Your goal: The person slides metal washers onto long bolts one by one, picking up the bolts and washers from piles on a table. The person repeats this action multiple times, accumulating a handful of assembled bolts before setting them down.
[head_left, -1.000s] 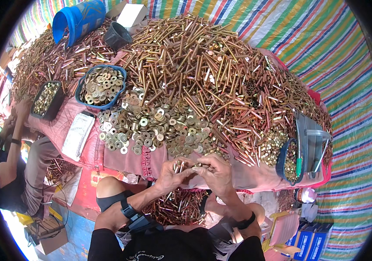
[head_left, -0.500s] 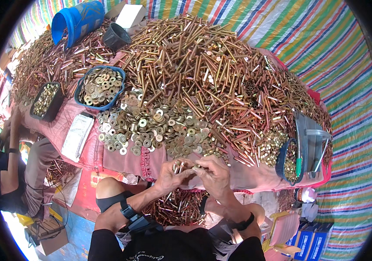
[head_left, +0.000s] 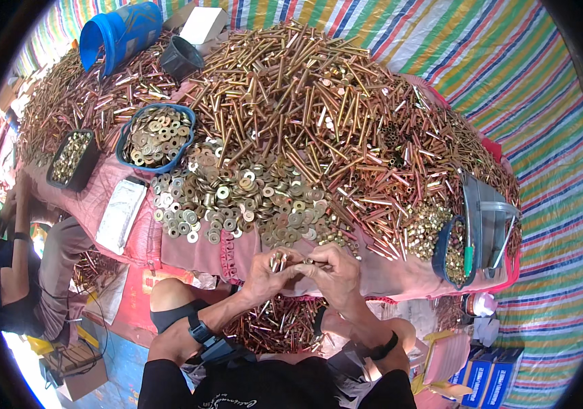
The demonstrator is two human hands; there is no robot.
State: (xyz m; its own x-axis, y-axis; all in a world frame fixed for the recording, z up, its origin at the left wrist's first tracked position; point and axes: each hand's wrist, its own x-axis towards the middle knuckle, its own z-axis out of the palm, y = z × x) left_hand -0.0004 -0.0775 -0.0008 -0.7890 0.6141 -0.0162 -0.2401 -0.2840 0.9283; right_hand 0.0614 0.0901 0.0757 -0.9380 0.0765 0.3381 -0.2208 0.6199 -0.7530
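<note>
My left hand (head_left: 265,278) is closed around several shiny metal bolts (head_left: 278,261), whose ends show above the fingers. Against it, my right hand (head_left: 338,274) pinches a small brass-coloured piece (head_left: 308,261), apparently a nut, at the end of a bolt; the fingers hide most of it. Just beyond both hands lies a spread of flat round washers (head_left: 237,201), with some loose nuts (head_left: 338,240) at its right. Behind them rises a big heap of long brassy bolts (head_left: 305,95) and coppery metal tubes (head_left: 400,163).
A blue tub (head_left: 123,163) holds washers; a dark box (head_left: 56,176) and a navy tub (head_left: 439,262) hold nuts. A grey scoop-like container (head_left: 486,228) stands at right. A blue bucket (head_left: 111,41) lies tipped at the back. Another person's arm (head_left: 19,255) is at left. More bolts (head_left: 274,327) lie below my hands.
My right fingers have shifted slightly around the small piece at the bolt's end, curling in closer to my left hand. My left hand stays in place with the bolts.
</note>
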